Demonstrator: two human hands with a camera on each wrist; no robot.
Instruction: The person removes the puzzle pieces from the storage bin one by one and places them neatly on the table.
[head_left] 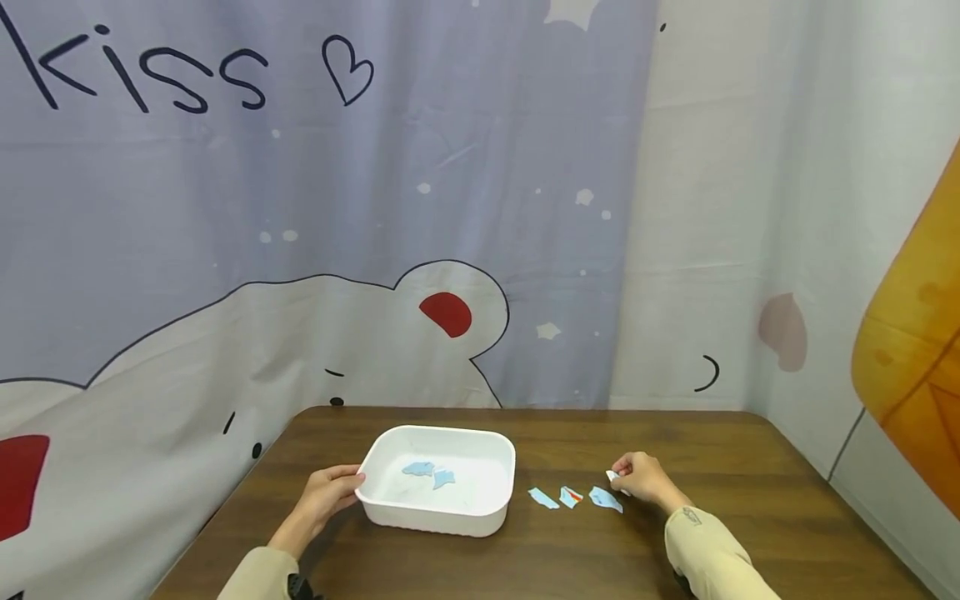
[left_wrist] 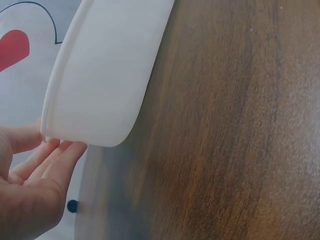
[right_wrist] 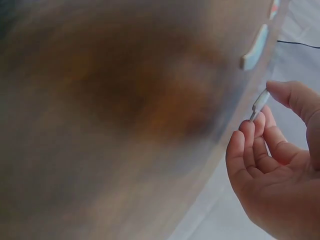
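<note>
1. Your right hand (head_left: pixel 642 476), over the desk's (head_left: pixel 570 567) right half, has its thumb and fingertips pinching a small white-edged piece (head_left: pixel 612 476). The piece sits at the hand's left side; the right wrist view shows it nearly edge-on, spanning thumb to fingers. Whether it touches the desk you can't tell.
2. The relation that matters most, as I judge it: the held piece is just beyond the pale-blue piece (head_left: pixel 606 499), whose long axis slants from far left to near right. Your right grip is clearly the nearer one.
3. Left of that, apart from each other, lie the red-marked piece (head_left: pixel 571 497) and the narrow blue piece (head_left: pixel 543 498), the latter beside the tray.
4. The white tray (head_left: pixel 491 525) stands in the desk's left half, toward the far edge. From your right grip, the row of pieces and the tray's right wall lie between you and its inside, where two blue pieces (head_left: pixel 418 469) rest.
5. Your left hand (head_left: pixel 324 495) grips the tray's left end, thumb at the rim.
6. Past the desk's far edge hangs a printed curtain (head_left: pixel 487 167).
</note>
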